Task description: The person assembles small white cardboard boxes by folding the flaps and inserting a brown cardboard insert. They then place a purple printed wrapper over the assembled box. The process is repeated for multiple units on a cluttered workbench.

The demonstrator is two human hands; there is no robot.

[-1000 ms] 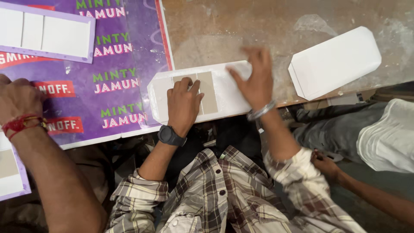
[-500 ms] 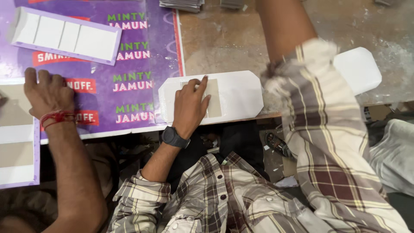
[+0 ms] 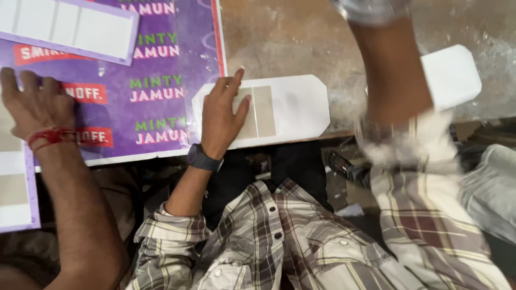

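Your left hand (image 3: 221, 119) lies flat on the folded card blank (image 3: 290, 110) at the table's (image 3: 290, 37) near edge. At nine o'clock lies the printed sheet (image 3: 161, 70), another person's hand (image 3: 37, 104) on it. At three o'clock rests a second blank (image 3: 454, 75), behind your raised right forearm (image 3: 392, 70).

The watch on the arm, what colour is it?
Black: the watch sits on the left wrist, shown best in the head view.
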